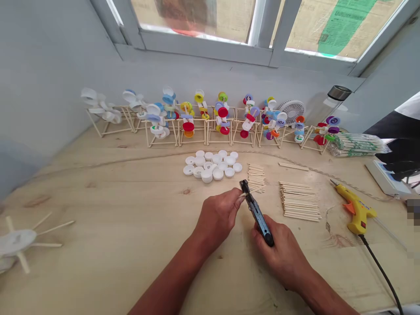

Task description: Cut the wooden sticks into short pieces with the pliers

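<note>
My left hand [217,213] is closed in a pinch round a thin wooden stick [258,189]. The stick passes across the dark head of a pair of pliers [258,215], which looks like a folding multi-tool. My right hand [282,248] is wrapped round the handles of those pliers. Whether the jaws bite into the stick is too small to make out. Just beyond the tool's head lies a pile of short sticks [256,173]. Longer sticks [299,201] are laid side by side to the right. White bottle caps [218,174] cluster beyond my left hand.
Stick frames with colourful cap wheels [223,116] line the wall. At right lie a yellow glue gun [357,210], a power strip [383,177] and bagged sticks [357,144]. A small fan [292,110] and a bottle [333,105] stand behind. A spoked white disc [18,240] is at left.
</note>
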